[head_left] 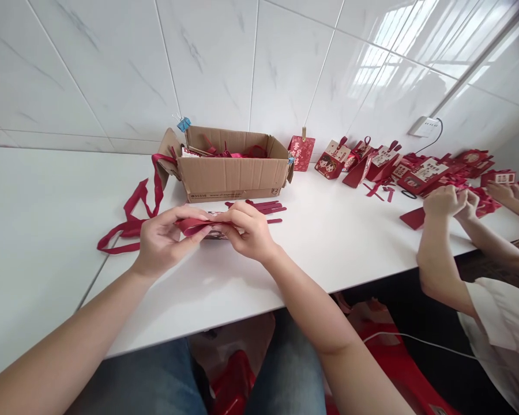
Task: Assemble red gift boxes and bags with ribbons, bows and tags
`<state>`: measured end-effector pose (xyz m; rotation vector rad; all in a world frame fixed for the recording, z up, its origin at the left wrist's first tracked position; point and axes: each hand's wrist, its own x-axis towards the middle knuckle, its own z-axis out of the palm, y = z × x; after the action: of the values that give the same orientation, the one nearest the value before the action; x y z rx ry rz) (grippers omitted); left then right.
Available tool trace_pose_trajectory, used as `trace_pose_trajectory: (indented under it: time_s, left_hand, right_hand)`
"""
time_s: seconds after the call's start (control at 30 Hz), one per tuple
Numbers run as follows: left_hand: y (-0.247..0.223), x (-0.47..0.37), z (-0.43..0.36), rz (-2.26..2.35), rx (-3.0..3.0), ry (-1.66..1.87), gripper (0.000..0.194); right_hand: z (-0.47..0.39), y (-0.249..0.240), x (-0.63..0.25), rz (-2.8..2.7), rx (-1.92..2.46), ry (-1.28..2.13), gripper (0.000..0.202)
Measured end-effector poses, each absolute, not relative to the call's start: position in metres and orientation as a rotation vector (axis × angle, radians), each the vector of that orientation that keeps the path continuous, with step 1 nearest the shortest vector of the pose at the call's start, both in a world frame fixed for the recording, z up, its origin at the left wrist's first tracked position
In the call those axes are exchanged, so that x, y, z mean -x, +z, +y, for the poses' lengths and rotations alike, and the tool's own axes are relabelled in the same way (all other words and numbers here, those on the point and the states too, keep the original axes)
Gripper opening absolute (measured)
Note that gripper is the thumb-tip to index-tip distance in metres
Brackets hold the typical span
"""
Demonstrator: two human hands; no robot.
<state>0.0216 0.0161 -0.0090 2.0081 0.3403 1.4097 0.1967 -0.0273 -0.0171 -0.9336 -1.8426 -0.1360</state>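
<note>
Between both hands a red ribbon [190, 225] is pinched, bent into a loop near the left fingers. My left hand [162, 239] is closed on the looped side, thumb below and fingers above. My right hand [248, 230] grips the ribbon's other part with thumb and fingertips. Just behind and under the fingers is a small printed box [216, 233], mostly hidden by the hands. A long loose red ribbon [134, 222] lies left of my left hand and runs up to the cardboard box [236, 176]. Several dark red strips [270, 207] lie beyond my right hand.
The cardboard box holds more red ribbon, with a blue binder clip [183, 123] on its corner. Red gift boxes [383, 164] line the wall to the right, beside a red bag [301, 153]. A co-worker's hands [447, 202] handle red items at the right. The table's front edge is close.
</note>
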Motion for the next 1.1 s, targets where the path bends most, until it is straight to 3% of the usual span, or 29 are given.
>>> trace_pose_trajectory:
  time_s: [0.7,1.1]
  left_hand:
    - [-0.012,-0.025,0.009,0.472,-1.960,1.407,0.021]
    - [-0.009,-0.018,0.019,0.235,-2.129,1.559,0.019]
  right_hand:
    - [-0.031,-0.009,-0.200,-1.779,0.726,0.049,0.005]
    - [-0.034,-0.009,-0.195,-1.800,0.744,0.006,0.002]
